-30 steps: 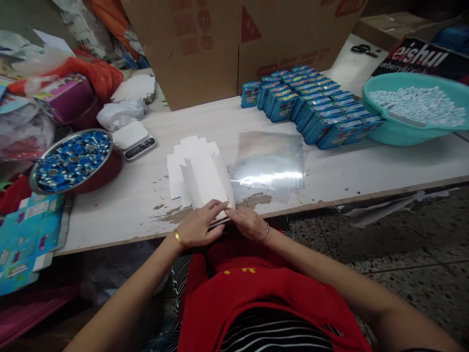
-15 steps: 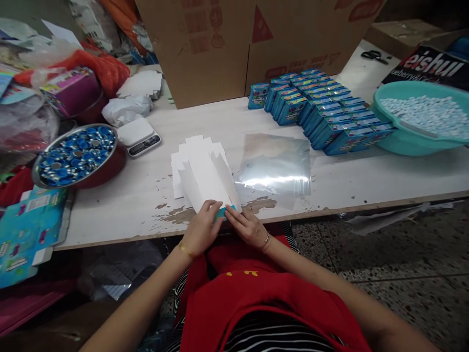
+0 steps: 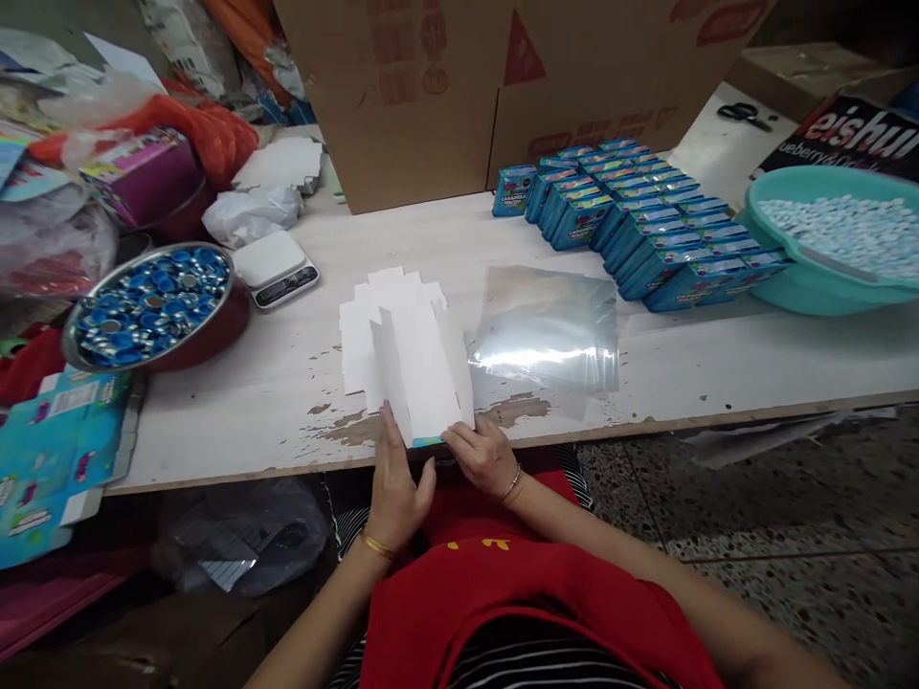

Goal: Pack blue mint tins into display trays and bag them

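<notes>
A cardboard box blank (image 3: pixel 429 378), white on the side facing me and blue at its near edge, lies partly folded at the table's front edge. Its two long side panels stand up. My left hand (image 3: pixel 396 483) rests flat against the outside of the left panel, fingers stretched out and thumb apart. With bent fingers, my right hand (image 3: pixel 483 455) grips the near right corner. More flat white blanks (image 3: pixel 355 349) lie beneath it. Just to the right is a stack of clear plastic sheets (image 3: pixel 546 325).
Rows of small blue boxes (image 3: pixel 581 222) stand before a big carton (image 3: pixel 416 105). A teal basin (image 3: pixel 796 287) of white pieces is at right. On the left are a metal bowl (image 3: pixel 234 321) of blue-and-silver pieces, a scale (image 3: pixel 277 268) and printed blue box blanks (image 3: pixel 64 450).
My left hand has moved from the blue near flap to the left panel and straightened its fingers. Both side panels stand more upright. The right hand keeps to the near right corner.
</notes>
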`<state>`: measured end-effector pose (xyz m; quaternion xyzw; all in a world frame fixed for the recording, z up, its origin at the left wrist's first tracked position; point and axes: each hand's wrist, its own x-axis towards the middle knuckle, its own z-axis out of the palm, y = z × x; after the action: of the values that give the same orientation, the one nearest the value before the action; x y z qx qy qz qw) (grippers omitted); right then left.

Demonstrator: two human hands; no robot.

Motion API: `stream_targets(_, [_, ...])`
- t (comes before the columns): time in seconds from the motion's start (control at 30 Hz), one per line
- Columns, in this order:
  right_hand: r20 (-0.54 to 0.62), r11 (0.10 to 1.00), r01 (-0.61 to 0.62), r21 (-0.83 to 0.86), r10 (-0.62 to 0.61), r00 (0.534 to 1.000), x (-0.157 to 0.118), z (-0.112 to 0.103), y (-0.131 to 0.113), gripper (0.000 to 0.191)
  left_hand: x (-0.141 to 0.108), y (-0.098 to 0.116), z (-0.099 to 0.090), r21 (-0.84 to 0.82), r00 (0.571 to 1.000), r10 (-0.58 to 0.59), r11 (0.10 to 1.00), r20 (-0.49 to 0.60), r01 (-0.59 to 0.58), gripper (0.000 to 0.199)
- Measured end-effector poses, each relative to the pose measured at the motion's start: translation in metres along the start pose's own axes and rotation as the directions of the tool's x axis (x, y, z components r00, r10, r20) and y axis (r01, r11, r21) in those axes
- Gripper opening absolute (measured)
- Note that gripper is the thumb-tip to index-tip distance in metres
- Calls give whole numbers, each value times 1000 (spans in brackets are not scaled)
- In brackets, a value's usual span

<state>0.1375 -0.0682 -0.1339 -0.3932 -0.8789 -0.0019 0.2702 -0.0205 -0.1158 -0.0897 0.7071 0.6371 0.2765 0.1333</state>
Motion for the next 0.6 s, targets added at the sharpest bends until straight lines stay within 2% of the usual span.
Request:
stream_targets(0.03, [2,1000,0,-3,0,1000,2,0,-1,20,6,6,-9,66,999,51,996,15,-52,78])
stream_targets(0.07, [4,1000,2,-4,-2,1000,3,0,-2,21,13,12,-16,136,991,100,984,91,-112,67])
stream_targets(0.1, [8,1000,4,-5,-4,1000,4,0,-2,22,21,19,-22,202,966,129,963,223,-175,53])
stream_targets(0.13, [14,1000,5,-6,-5,1000,4,1,-2,23,30,26,-25,264,917,117,937,381,-229,40])
stream_targets(0.17, [22,1000,3,-6,-3,1000,3,2,-2,25,40,33,-26,317,851,72,909,521,-271,31])
stream_targets(0.23, [26,1000,-15,5,14,1000,1,4,-1,26,58,42,-24,402,736,-55,864,674,-304,26])
stream_targets(0.3, [1,997,-46,60,46,999,-2,6,-1,23,72,46,-20,427,675,-116,847,728,-315,27])
stream_targets(0.37, [-65,985,-55,165,66,996,-7,6,-1,19,82,46,-18,410,639,-120,851,760,-328,26])
stream_targets(0.43, [-155,960,-36,277,82,985,-11,3,-4,35,89,42,-17,391,603,-119,854,789,-344,24])
stream_targets(0.5, [-207,924,-69,376,157,966,-13,-2,-6,59,97,38,-17,372,567,-118,857,815,-357,21])
stream_targets(0.6, [-104,803,-258,538,367,924,-9,-10,-6,78,109,32,-15,340,512,-121,870,850,-358,16])
